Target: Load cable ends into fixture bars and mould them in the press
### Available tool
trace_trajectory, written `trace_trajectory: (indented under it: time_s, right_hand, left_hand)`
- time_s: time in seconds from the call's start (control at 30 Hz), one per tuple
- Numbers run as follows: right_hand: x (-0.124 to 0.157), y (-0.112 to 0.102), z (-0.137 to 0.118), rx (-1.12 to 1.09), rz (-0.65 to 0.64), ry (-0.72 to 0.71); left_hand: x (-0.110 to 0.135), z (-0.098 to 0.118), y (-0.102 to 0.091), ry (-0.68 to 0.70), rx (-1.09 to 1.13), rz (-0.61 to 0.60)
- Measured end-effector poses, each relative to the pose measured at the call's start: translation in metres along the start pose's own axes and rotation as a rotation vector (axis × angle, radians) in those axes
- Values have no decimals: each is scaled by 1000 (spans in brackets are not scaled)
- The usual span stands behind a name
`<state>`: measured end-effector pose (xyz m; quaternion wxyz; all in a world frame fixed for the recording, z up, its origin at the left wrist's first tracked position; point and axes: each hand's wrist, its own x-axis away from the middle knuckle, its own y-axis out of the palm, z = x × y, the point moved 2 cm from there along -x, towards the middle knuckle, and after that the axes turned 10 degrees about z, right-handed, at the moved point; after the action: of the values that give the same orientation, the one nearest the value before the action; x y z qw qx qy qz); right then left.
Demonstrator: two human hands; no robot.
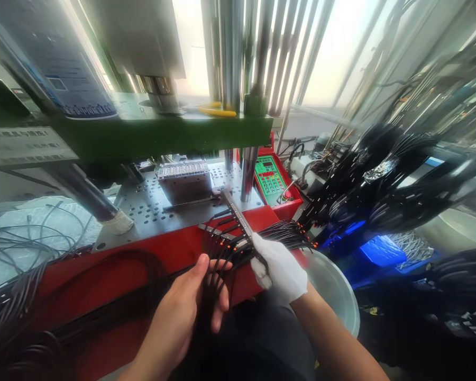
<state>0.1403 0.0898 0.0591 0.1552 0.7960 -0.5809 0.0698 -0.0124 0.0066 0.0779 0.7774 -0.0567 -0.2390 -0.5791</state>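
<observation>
My right hand (pixel 280 267), in a white glove, grips one end of a narrow metal bar (pixel 238 214) that slants up towards the press. A row of thin black cables (pixel 218 272) hangs along this bar. Bare, my left hand (pixel 178 304) has its fingers curled round these cables just below the bar. Behind the bar, a bundle of black cables with orange ends (pixel 289 230) lies on the red bench (pixel 174 246). Beyond the bar's far end stands a metal mould block (pixel 186 185) on the perforated press plate (pixel 143 209). My left fingertips are partly hidden among the cables.
A green press beam (pixel 174 132) spans above the mould between steel columns. On the right are a control panel (pixel 270 177), a pale round tub (pixel 343 288), a blue bin (pixel 381 251) and hanging black cable bundles (pixel 400 206). Grey cables (pixel 43 238) spread at left.
</observation>
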Motion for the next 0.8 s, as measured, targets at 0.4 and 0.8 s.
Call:
trace_trajectory:
  time_s: [0.4,0.8]
  right_hand:
    - [13,6,-14,132,17,-15]
    - [24,5,-8,424,161,-453]
  left_hand:
    - [-4,-4,-3,-96,-102,-382]
    - [-23,-9,2,184,-321,-228]
